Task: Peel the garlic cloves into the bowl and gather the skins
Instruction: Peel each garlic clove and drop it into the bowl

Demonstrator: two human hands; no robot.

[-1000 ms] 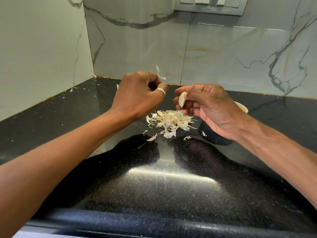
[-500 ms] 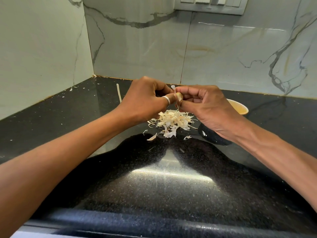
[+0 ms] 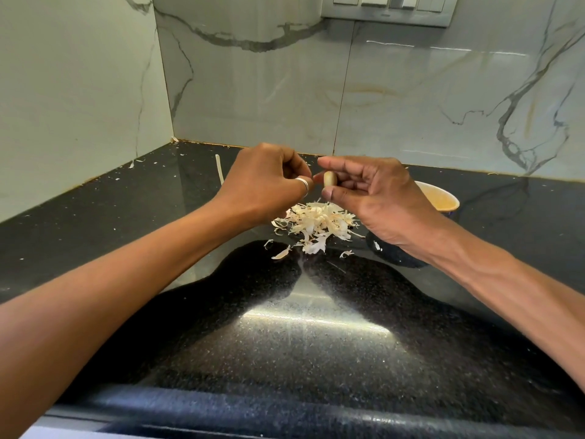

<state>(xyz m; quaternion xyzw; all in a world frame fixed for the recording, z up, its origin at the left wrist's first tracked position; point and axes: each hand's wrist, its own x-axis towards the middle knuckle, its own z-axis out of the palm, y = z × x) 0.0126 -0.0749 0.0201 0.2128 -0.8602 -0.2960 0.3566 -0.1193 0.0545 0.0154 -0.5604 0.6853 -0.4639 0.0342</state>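
My right hand (image 3: pixel 376 198) pinches a pale garlic clove (image 3: pixel 329 179) between thumb and fingers, held above the counter. My left hand (image 3: pixel 269 185), with a ring on one finger, has its fingers curled, and its fingertips touch the clove's left side. Whether it holds a bit of skin is hidden. Below both hands lies a heap of garlic skins (image 3: pixel 316 224) on the black counter. A yellow-lined bowl (image 3: pixel 443 198) stands behind my right hand, mostly covered by it.
Loose skin flakes (image 3: pixel 281 253) lie in front of the heap, and a long strip (image 3: pixel 219 169) lies further back. Small scraps dot the back left corner. Marble walls close the counter at back and left. The counter's rounded front edge (image 3: pixel 285 407) runs below.
My left hand came back from up and left, where it held a strip of skin, to the clove. My right hand turned the clove and lifted slightly.
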